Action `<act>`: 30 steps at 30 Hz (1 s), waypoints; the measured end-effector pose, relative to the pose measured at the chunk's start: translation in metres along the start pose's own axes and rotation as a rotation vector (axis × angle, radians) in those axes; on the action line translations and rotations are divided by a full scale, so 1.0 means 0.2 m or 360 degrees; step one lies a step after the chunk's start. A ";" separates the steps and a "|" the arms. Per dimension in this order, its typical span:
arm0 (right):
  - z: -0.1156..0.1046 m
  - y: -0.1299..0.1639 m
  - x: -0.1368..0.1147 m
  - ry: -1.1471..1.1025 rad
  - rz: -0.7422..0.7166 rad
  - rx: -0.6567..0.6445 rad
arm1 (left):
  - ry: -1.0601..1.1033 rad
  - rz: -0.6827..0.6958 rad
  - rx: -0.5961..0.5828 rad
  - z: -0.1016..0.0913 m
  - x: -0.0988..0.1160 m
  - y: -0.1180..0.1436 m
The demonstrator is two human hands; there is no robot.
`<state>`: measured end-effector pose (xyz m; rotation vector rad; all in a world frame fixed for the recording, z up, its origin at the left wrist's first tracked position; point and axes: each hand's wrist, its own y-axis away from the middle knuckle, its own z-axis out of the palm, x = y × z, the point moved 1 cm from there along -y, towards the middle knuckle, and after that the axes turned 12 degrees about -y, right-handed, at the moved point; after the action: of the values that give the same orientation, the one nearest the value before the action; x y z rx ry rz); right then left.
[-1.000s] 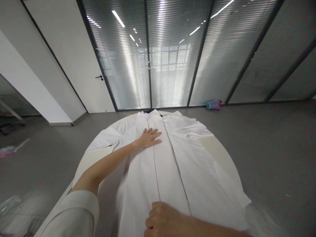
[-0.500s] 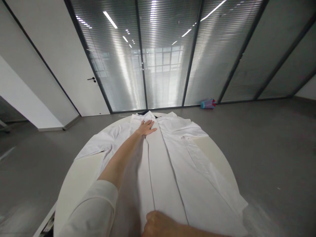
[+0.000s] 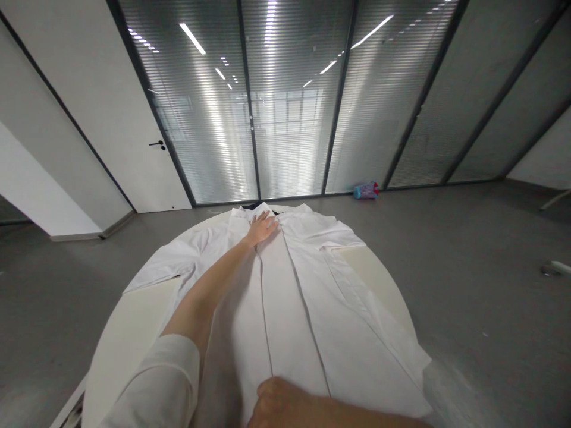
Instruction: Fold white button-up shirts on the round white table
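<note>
Looking down, we see a white shirt [image 3: 289, 297] spread flat on a round table [image 3: 129, 321], front side up, collar at the far edge and hem at the near edge. It covers the middle of the tabletop, one short sleeve [image 3: 165, 267] lying out to the left and the other [image 3: 330, 235] folded across the right shoulder. Bare tabletop shows on both sides of the cloth. We see no container on the table; the only thing like one is a small blue and red object [image 3: 366, 190] lying on its side on the grey floor, against the glass wall [image 3: 289, 101] beyond the table, and we cannot tell what is in it.

Our left arm stretches almost straight across the shirt, its pale cuff [image 3: 156, 380] pushed back near the elbow. The left hand [image 3: 263, 227] lies palm down just below the collar, fingers spread and flat on the cloth beside the button strip. It is open and presses on the shirt without gripping it.

Our right hand [image 3: 281, 404] sits at the near edge, at the hem, knuckles up and fingers curled under into a loose fist. It rests on the lower end of the front strip; whether the curled fingers pinch the cloth we cannot tell, since they are hidden beneath the hand.

A white door [image 3: 134, 119] with a dark handle stands to the left of the glass.
</note>
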<state>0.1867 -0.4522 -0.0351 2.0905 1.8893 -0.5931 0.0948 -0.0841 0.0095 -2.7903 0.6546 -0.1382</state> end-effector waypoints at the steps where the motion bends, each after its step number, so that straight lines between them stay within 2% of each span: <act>1: -0.03 0.01 -0.02 0.0013 0.0008 -0.0004 | 0.0050 0.0056 0.0050 -0.05 0.02 0.04; 4: -0.10 0.01 -0.08 0.0027 0.0091 -0.0043 | 0.0190 0.0355 0.0120 -0.18 0.08 0.24; 7: -0.15 0.01 -0.12 -0.0020 0.0157 -0.0048 | 0.0299 0.0619 0.0029 -0.26 0.14 0.52; 11: -0.16 0.00 -0.14 -0.0105 0.0185 -0.0027 | 0.0305 0.0649 -0.0167 -0.25 0.23 0.81; 15: -0.16 0.01 -0.13 -0.0212 0.0147 0.0004 | 0.0168 0.0645 -0.0202 -0.17 0.28 0.88; 18: -0.19 0.03 -0.10 -0.0334 0.0033 0.0072 | 0.0165 0.0632 -0.0118 -0.17 0.30 0.89; 21: -0.27 0.07 -0.09 -0.0458 -0.0009 0.0241 | 0.0205 0.0674 0.0012 -0.27 0.34 1.01; 24: -0.40 0.18 -0.12 -0.0442 0.0083 0.0494 | 0.0226 0.0719 0.0047 -0.43 0.42 1.28; 27: -0.49 0.35 -0.19 -0.0261 0.0257 0.0655 | 0.0225 0.0821 -0.0100 -0.55 0.52 1.59; 30: -0.47 0.53 -0.24 0.0022 0.0481 0.0715 | 0.0248 0.1041 -0.0286 -0.60 0.62 1.80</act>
<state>0.3001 -0.4637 0.0623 2.5922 1.4998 -0.9997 0.0361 -0.4784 0.0267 -2.5776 1.6406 -0.1687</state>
